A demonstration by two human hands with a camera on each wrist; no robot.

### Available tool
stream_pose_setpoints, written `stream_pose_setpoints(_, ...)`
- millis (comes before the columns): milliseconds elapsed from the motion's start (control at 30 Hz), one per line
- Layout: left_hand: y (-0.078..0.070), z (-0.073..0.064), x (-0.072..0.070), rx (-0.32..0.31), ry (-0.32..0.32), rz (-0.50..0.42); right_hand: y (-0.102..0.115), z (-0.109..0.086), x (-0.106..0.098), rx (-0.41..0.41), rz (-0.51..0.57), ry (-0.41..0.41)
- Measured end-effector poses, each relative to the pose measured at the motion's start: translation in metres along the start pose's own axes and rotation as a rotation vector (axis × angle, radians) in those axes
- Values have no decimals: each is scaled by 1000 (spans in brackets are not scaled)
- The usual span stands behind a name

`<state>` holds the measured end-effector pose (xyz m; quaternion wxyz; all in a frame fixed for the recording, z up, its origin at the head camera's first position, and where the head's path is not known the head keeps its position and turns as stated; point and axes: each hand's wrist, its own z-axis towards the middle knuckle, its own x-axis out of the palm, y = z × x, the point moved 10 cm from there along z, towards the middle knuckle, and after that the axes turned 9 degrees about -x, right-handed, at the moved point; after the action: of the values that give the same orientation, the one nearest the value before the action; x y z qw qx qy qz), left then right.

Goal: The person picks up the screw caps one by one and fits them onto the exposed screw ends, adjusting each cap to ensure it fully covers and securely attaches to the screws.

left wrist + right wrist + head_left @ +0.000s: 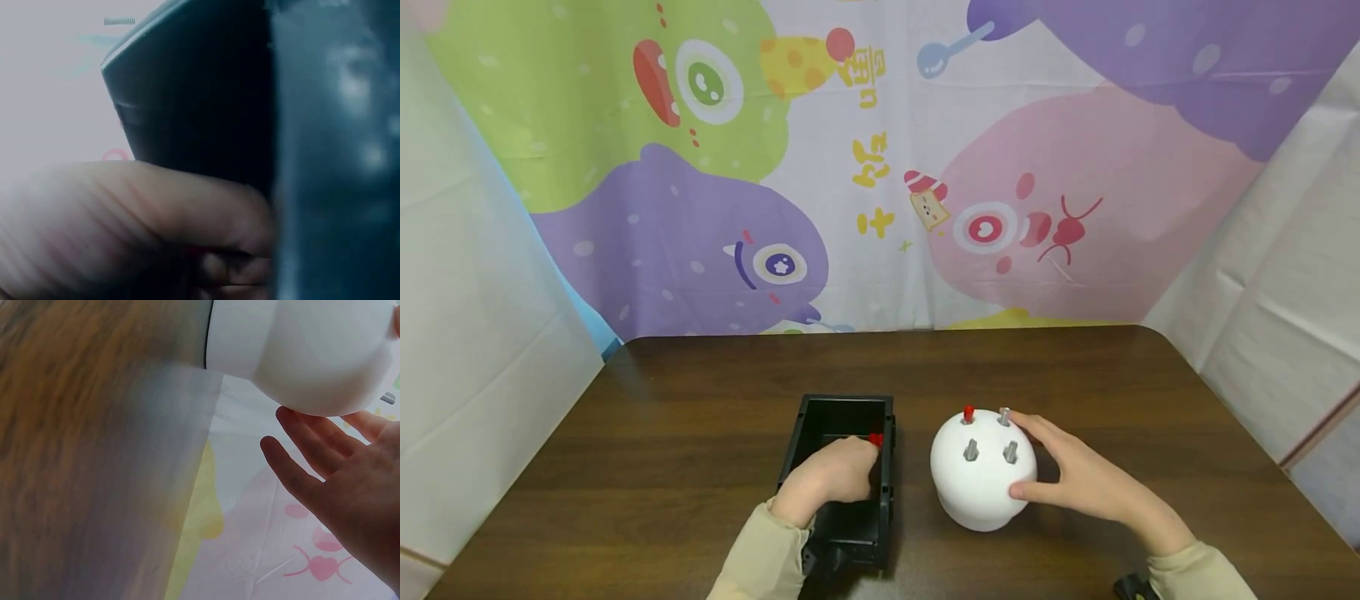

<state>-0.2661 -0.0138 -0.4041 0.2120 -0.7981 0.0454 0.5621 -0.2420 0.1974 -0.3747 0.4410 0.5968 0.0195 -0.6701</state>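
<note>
My left hand [838, 471] reaches into a black bin [889, 500], its fingers bent down inside. Small red pieces [876, 438] show beside it at the bin's right wall. In the left wrist view the thumb [194, 206] lies along the dark wall; a sliver of red shows under it, and I cannot tell whether the fingers hold it. A white ball-shaped body [977, 492] with a narrower base stands to the right. On top are one red peg [968, 414] and three grey pegs [972, 450]. My right hand [1082, 479] holds its right side between thumb and fingers.
Both things stand on a brown wooden table [685, 400] with rounded far corners. Behind it hangs a curtain [880, 275] printed with cartoon figures, and white cloth [1285, 292] hangs at the sides. A black wrist device [1131, 586] shows by the right sleeve.
</note>
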Motion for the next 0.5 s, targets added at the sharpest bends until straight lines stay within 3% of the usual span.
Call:
stream_pose_setpoints(333, 5, -3, -10, 8, -22, -68, 1, 1, 0, -9, 12, 2)
stream_pose_setpoints(500, 8, -6, -19, 28, -69, -68, 1, 1, 1, -4, 18, 7)
